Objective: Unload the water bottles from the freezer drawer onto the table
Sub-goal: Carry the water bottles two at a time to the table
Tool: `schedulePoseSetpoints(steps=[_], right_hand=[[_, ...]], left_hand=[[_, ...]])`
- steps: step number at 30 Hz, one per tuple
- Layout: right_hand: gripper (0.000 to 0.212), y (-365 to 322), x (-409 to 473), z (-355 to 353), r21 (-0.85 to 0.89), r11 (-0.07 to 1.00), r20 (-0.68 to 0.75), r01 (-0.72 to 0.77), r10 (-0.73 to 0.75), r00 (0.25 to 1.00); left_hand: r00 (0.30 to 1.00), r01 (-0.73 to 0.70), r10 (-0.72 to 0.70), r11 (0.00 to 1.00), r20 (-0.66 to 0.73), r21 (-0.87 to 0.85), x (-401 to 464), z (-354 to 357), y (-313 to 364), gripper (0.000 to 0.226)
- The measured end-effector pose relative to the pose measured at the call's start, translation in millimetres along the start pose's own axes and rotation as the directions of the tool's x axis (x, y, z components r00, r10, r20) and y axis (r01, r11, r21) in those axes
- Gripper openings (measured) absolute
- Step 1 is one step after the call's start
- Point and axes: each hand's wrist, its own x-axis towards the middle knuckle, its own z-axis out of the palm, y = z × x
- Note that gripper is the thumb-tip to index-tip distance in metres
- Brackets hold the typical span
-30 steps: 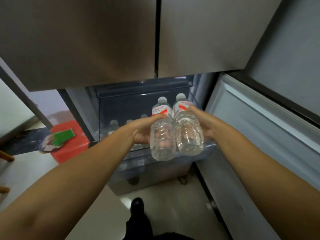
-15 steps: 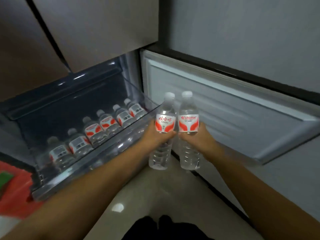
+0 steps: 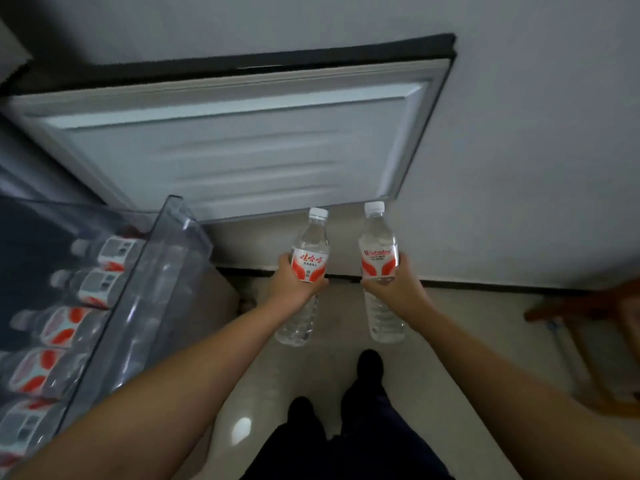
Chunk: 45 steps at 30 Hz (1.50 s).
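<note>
Clear plastic bottle in left hand (image 3: 309,268): red "娃哈哈" on white label; clear plastic bottle in right hand (image 3: 379,263): "Wahaha"; smaller print illegible

Pale tiled floor (image 3: 287,386) carries the person's dark shoes (image 3: 370,367) near; the clear freezer drawer (image 3: 166,271), left, holds lying water bottles (image 3: 65,327).
</note>
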Motion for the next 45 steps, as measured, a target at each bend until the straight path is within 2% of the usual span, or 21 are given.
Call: schedulePoseSetpoints(steps=[3, 10, 18, 23, 26, 28, 32, 34, 40, 45], right_hand=[[0.066, 26, -16, -42, 0.033, 0.997, -0.144, -0.063, 0.067, 0.987], [0.07, 76, -31, -133, 0.143, 0.977, -0.356, -0.16, 0.202, 0.912], [0.074, 125, -26, -253, 0.251, 0.944, -0.449, -0.214, 0.309, 0.838], [0.073, 153, -34, -323, 0.297, 0.935, -0.532, -0.194, 0.331, 0.779], [0.071, 173, -49, -360, 0.356, 0.917, -0.608, -0.178, 0.372, 0.702], [0.071, 182, -56, -374, 0.399, 0.902, -0.62, -0.166, 0.398, 0.676], [0.075, 210, -72, -401, 0.502, 0.848, -0.656, -0.167, 0.5, 0.565], [0.074, 219, -79, -410, 0.551, 0.821, -0.654, -0.15, 0.536, 0.533], [0.074, 253, -89, -458, 0.652, 0.754, -0.693, -0.083, 0.637, 0.339], [0.069, 265, -101, -496, 0.726, 0.686, -0.679, 0.035, 0.71, 0.187]], left_hand=[[0.995, -0.059, 0.053, 0.996, 0.09, 0.06, 10, 36, 14, 0.064], [0.955, -0.164, 0.116, 0.974, 0.272, 0.158, 30, 126, 66, 0.062], [0.889, -0.284, 0.181, 0.938, 0.421, 0.198, 37, 259, 159, 0.063], [0.825, -0.359, 0.208, 0.911, 0.525, 0.204, 34, 341, 206, 0.061], [0.758, -0.44, 0.235, 0.873, 0.609, 0.211, 26, 391, 233, 0.062], [0.721, -0.467, 0.239, 0.861, 0.651, 0.201, 23, 412, 243, 0.059], [0.609, -0.512, 0.202, 0.838, 0.767, 0.187, 12, 467, 264, 0.052], [0.559, -0.529, 0.19, 0.831, 0.807, 0.171, 7, 491, 275, 0.049], [0.348, -0.627, 0.122, 0.767, 0.929, 0.135, -2, 593, 320, 0.064], [0.185, -0.722, 0.055, 0.685, 0.981, 0.097, -20, 669, 363, 0.063]])
